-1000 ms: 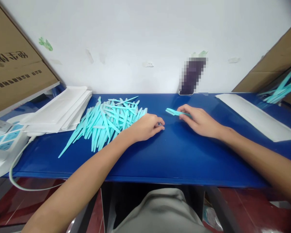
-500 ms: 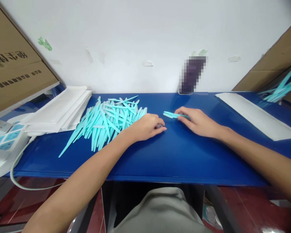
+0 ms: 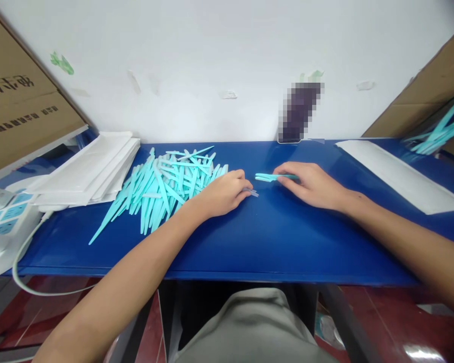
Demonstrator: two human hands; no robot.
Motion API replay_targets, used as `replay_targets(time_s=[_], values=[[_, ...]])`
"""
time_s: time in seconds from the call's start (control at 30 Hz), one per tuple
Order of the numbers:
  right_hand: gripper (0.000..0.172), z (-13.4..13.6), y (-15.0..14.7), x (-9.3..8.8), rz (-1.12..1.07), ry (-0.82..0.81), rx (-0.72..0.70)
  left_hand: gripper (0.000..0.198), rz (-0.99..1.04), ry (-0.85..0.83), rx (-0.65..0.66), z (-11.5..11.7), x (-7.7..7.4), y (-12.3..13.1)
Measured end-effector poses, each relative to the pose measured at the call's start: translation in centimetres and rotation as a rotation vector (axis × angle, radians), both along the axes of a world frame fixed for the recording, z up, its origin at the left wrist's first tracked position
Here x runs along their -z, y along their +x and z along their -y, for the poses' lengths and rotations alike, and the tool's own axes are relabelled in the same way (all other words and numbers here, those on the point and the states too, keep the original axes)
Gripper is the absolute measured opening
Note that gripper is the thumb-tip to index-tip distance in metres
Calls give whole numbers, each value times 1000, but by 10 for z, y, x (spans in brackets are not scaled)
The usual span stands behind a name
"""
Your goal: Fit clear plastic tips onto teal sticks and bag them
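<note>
A loose heap of turquoise eyebrow razors [image 3: 159,189], several with clear blade covers on, lies on the blue table. Just right of the heap, my left hand [image 3: 227,191] is closed around small clear blade covers [image 3: 252,192], whose ends poke out past the fingertips. My right hand [image 3: 308,184] pinches a couple of turquoise razors [image 3: 264,177] between thumb and fingers. Their heads point left toward my left hand, with a gap between. The rest of the handles is mostly hidden by the fingers.
White padded envelopes [image 3: 87,169] are stacked at left, by a power strip [image 3: 11,222] with a cable and a cardboard box [image 3: 26,96]. A phone [image 3: 298,113] leans on the wall. A white strip [image 3: 401,174] lies at right, near another box holding razors [image 3: 442,128].
The clear pieces now show further out of my left fingers, and that hand is slightly farther left. The razors in my right hand have turned a little. The view has shifted slightly.
</note>
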State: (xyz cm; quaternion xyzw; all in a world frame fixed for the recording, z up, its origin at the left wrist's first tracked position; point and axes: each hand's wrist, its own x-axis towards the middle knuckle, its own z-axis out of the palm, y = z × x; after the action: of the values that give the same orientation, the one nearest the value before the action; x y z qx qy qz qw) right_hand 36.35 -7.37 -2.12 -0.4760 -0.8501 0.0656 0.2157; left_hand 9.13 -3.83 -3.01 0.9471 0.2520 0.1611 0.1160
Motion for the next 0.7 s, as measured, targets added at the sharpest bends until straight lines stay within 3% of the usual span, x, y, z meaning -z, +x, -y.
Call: replay_targets(time_s=[0.1, 0.33, 0.7], values=[[29, 2, 2, -5, 24, 42, 4, 28, 25, 36, -28, 0, 3, 1], [33, 4, 2, -8, 63, -19, -174, 29, -10, 28, -60, 1, 3, 4], [37, 3, 4, -5, 114, 11, -155, 17, 88, -63, -150, 0, 2, 7]])
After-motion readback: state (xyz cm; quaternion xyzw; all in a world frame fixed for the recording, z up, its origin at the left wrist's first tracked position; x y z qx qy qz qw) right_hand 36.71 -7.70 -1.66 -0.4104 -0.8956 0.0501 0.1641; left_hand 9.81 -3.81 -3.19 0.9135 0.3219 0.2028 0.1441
